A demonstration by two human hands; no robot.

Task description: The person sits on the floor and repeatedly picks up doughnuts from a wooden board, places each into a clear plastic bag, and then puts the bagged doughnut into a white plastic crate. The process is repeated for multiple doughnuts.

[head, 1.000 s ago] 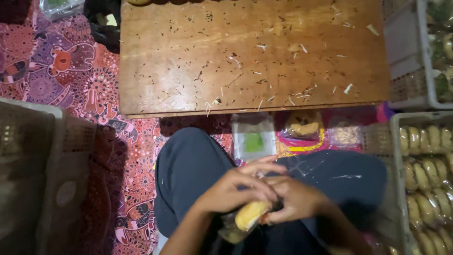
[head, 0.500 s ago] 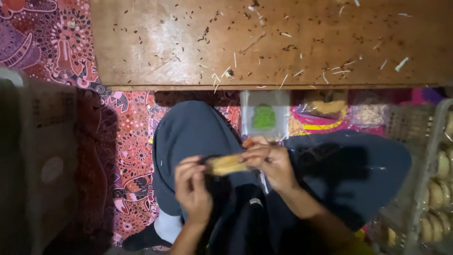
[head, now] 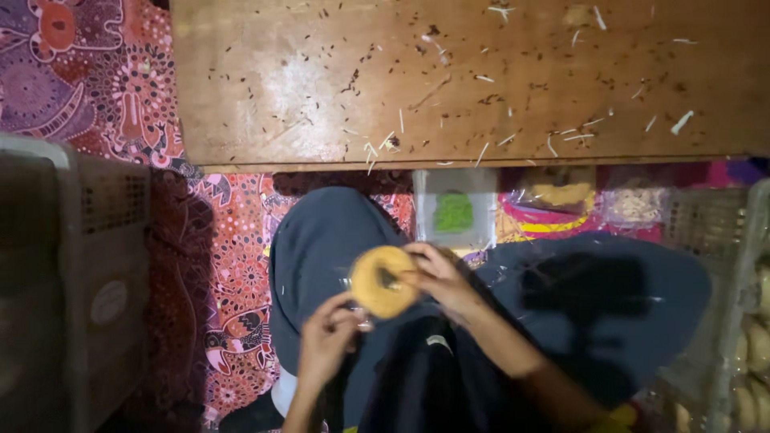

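at the far left stands a grey perforated plastic crate (head: 96, 240), on a red and purple patterned floor mat (head: 233, 265); above runs a low brown wooden table (head: 337, 88) strewn with dark crumbs and pale slivers; none of these is near the hands.

over the lap, clad in dark blue trousers (head: 321, 248), the left hand (head: 325, 349) comes up from below, its fingers curled in a narrow pinch at the lower left edge of a round golden-brown ring-shaped pastry (head: 382, 281); a thin clear plastic wrapper (head: 350, 282), hard to make out, seems to lie about that edge, and i cannot tell whether the fingers grip the film or the ring itself.

the ring faces the camera nearly flat on, its hole showing dark in the middle; it has no long axis to speak of; it lies up and to the right of the left hand, and just left of the right hand (head: 439, 281), which closes on its right rim with fingertips touching the hole; both hands touch it, the right more firmly.

further right, under the table edge, lie a clear packet with a green label (head: 454, 210) and a bagged pastry in yellow and pink wrap (head: 561, 200); at the far right a grey crate of pale pastries (head: 750, 353).
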